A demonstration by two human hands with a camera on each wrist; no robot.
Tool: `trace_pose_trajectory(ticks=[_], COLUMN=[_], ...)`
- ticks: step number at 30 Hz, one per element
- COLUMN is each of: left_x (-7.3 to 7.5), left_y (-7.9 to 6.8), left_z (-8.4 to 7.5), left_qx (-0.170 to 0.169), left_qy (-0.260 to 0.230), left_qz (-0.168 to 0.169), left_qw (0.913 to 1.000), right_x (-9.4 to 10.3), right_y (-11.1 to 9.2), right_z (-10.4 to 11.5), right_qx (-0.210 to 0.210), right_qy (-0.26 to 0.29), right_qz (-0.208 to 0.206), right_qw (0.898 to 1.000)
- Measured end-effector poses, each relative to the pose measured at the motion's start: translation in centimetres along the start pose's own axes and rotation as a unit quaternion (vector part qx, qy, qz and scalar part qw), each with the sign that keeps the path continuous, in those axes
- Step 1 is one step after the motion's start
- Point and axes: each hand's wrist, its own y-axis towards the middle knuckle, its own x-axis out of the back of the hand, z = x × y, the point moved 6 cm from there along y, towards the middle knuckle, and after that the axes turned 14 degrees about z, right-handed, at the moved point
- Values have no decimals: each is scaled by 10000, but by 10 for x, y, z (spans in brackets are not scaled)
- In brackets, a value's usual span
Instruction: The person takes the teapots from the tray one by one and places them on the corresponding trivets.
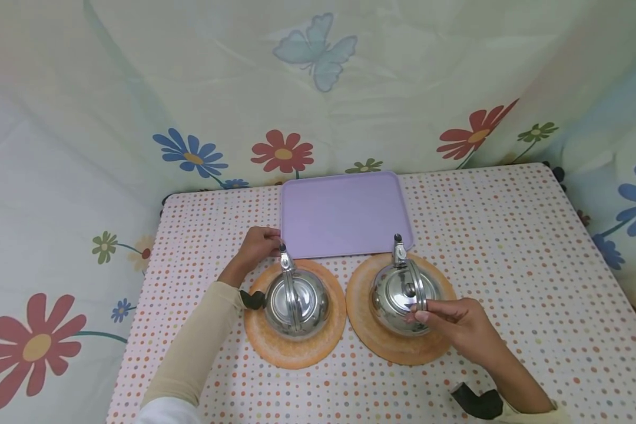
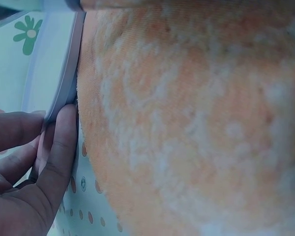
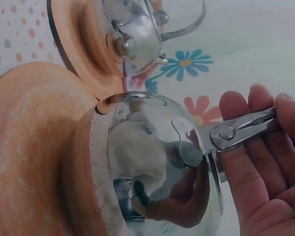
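My left hand [image 1: 259, 242] is at the near left corner of a lilac tray [image 1: 344, 215]. In the left wrist view its thumb and index finger [image 2: 61, 142] pinch the tray's rim [image 2: 65, 81]. On the right, a shiny steel kettle [image 1: 386, 309] stands upright on a round orange mat [image 1: 378, 341]. My right hand [image 1: 463, 327] pinches that kettle's arched handle [image 3: 248, 129] between thumb and fingers. A second steel kettle [image 1: 318, 300] stands on another round orange mat [image 1: 297, 356], just right of my left forearm. Both kettles' spouts point toward the tray.
A table with a dotted cover [image 1: 487, 235] bears everything. Behind it hangs a pale cloth [image 1: 392, 76] printed with flowers and a butterfly. The two mats lie side by side, close to the tray's near edge. Black strap pieces [image 1: 479, 403] stick out at my wrists.
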Motion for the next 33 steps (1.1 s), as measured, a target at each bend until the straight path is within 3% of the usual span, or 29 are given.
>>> trace_pose_trajectory(ticks=[8, 15, 33], left_x=[0, 0, 0], left_y=[0, -1, -2], left_z=[-2, -2, -3], left_qx=[-46, -96, -144], left_qy=[-66, -109, 51], left_qz=[80, 91, 116], left_qw=[9999, 9999, 9998], right_x=[-5, -4, -4], right_y=[-11, -14, -17], right_z=[-9, -14, -17], right_qx=[332, 277, 520], right_qy=[305, 208, 547], right_qz=[112, 27, -118], right_qw=[9989, 9994, 9971])
